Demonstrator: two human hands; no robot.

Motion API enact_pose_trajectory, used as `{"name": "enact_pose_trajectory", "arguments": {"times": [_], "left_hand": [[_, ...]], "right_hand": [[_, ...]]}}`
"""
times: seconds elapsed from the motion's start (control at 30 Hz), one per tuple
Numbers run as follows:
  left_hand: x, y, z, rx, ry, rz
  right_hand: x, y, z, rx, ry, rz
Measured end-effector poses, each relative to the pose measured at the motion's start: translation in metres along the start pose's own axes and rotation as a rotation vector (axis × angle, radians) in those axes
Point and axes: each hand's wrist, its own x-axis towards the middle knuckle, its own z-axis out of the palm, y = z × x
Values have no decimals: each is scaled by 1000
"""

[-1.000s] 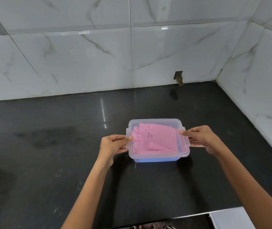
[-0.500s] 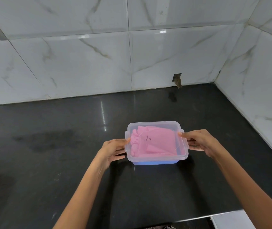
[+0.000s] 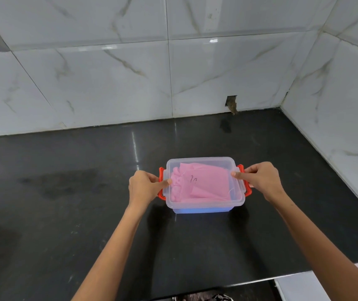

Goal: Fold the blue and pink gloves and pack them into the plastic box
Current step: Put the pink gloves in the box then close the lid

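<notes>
Orange clips (image 3: 161, 184) now stand out at both short ends of the plastic box (image 3: 205, 205); a second ago they were not visible, so they have swung outward under the fingers. Box sits mid-counter (image 3: 65, 213), lid on, unmoved. Pink glove (image 3: 206, 183) lies folded on top inside, with a small dark mark on it; a blue layer (image 3: 202, 210), probably the blue glove, shows through the base.

Risk: if the lid is not seated all round, pressing the clips down could leave one unlatched or skew the lid. Uneven force from the two sides could slide the box on the glossy stone.

Left hand (image 3: 143, 187): fingers curled around the left clip, thumb tip on the lid edge. Right hand (image 3: 260, 179): the same hold on the right clip (image 3: 247, 191), thumb on the lid. Neither is released.

Tiled wall (image 3: 108, 79) behind.
</notes>
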Motion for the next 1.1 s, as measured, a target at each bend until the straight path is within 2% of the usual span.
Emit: {"name": "enact_pose_trajectory", "arguments": {"times": [0.13, 0.33, 0.47, 0.7, 0.87, 1.1], "left_hand": [[-3, 5, 1, 45, 32, 11], [-9, 16, 1, 71, 66, 54], [-13, 23, 5, 145, 117, 124], [-14, 28, 12, 220, 159, 144], [-14, 22, 11, 198, 176, 167], [-19, 11, 0, 51, 77, 261]], "right_hand": [[-4, -3, 4, -83, 79, -58], [-7, -8, 4, -132, 115, -45], [-12, -12, 10, -164, 222, -127], [-12, -12, 15, -205, 245, -84], [-15, -9, 20, -216, 282, -106], [-37, 7, 18, -155, 254, -251]]}}
